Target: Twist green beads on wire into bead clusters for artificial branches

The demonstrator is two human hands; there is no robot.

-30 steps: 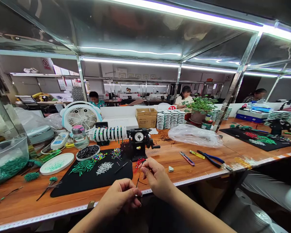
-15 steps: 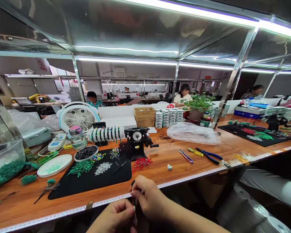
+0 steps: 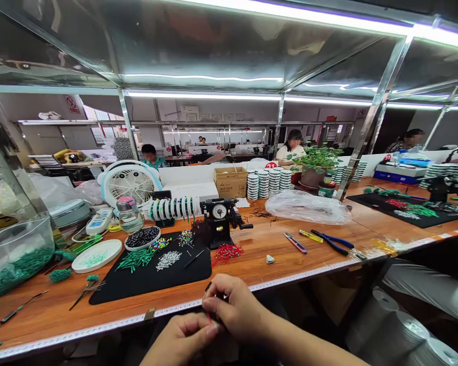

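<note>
Both hands are together just below the table's front edge. My left hand (image 3: 187, 333) pinches a thin red strand (image 3: 209, 318) between thumb and forefinger. Beside it, my right hand (image 3: 232, 305) has its fingers curled round a small dark piece (image 3: 207, 287), whose tip shows above them; the rest is hidden. Beyond the hands lies a black mat (image 3: 152, 284) with green pieces (image 3: 134, 258), silver beads (image 3: 169, 260) and coloured beads (image 3: 185, 237). A pile of red pieces (image 3: 228, 252) sits at the mat's right, in front of a black winding machine (image 3: 218, 229).
Snippers (image 3: 295, 243), a yellow-handled tool (image 3: 311, 236) and blue pliers (image 3: 334, 241) lie to the right. A white plate (image 3: 97, 255), a bowl of black beads (image 3: 142, 238) and a fan (image 3: 130, 185) stand left. A person (image 3: 290, 148) sits behind a plant (image 3: 317, 160).
The view has shifted slightly, so the table things appear further right. My hands have come closer together, the left thumb now near the right fingers.
</note>
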